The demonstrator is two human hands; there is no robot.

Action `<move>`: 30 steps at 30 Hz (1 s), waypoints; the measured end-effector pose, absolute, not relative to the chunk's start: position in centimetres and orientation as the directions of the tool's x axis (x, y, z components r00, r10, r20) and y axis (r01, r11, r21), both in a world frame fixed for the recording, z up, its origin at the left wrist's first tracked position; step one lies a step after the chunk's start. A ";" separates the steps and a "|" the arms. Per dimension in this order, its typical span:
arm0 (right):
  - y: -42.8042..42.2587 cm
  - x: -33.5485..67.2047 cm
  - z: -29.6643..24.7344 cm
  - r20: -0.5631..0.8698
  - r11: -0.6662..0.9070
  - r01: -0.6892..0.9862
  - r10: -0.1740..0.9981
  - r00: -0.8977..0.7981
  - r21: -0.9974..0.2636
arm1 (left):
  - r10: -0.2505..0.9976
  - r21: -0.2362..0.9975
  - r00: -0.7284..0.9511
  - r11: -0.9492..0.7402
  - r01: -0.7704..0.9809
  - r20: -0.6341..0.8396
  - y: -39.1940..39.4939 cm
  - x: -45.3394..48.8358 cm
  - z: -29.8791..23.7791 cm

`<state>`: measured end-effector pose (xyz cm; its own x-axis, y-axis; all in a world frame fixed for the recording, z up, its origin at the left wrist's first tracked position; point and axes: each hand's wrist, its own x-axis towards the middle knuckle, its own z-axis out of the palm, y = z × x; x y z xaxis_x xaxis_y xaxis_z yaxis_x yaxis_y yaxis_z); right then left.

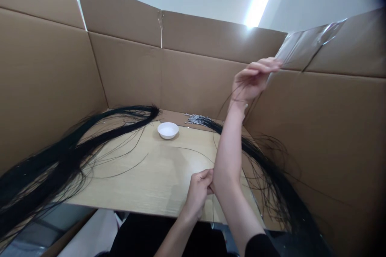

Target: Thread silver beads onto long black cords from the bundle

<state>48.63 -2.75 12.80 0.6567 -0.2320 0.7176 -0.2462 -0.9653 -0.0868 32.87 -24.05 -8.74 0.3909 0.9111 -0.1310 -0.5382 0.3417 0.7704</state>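
Note:
My left hand [199, 188] is closed in a pinch just above the table, beside my right forearm. A thin black strand [197, 151] reaches toward its fingertips from the upper left, and a length hangs below them. My right hand [255, 78] is raised high before the cardboard wall, fingers curled together and slightly blurred. Thin dark strands cross its palm and wrist and run in between the fingers. Behind my right arm lies a long bundle of black strands [271, 172], its far end carrying many small silver tips [197, 119].
At the left, another thick black strand bundle [69, 160] spreads over the table [144, 180], with loose ends sticking out. A white bowl [168, 130] stands near the back of the table. Cardboard walls [199, 76] enclose the back and both sides.

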 end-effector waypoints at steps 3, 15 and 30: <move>0.1 49.0 11.1 0.980 -0.766 -0.643 -0.147 0.136 -0.026 | 0.918 0.805 0.379 0.312 -0.504 -0.119 -24.1 32.1 -8.8; -0.6 48.0 -7.9 0.545 0.067 -0.898 0.814 -0.203 -0.435 | 0.805 0.716 0.485 0.556 -0.421 -0.340 -26.1 31.8 -10.0; -1.9 47.5 -12.4 0.318 0.160 -0.765 0.946 -0.062 -0.623 | 0.460 -0.203 0.764 0.781 -0.590 -0.453 -28.7 30.4 -7.9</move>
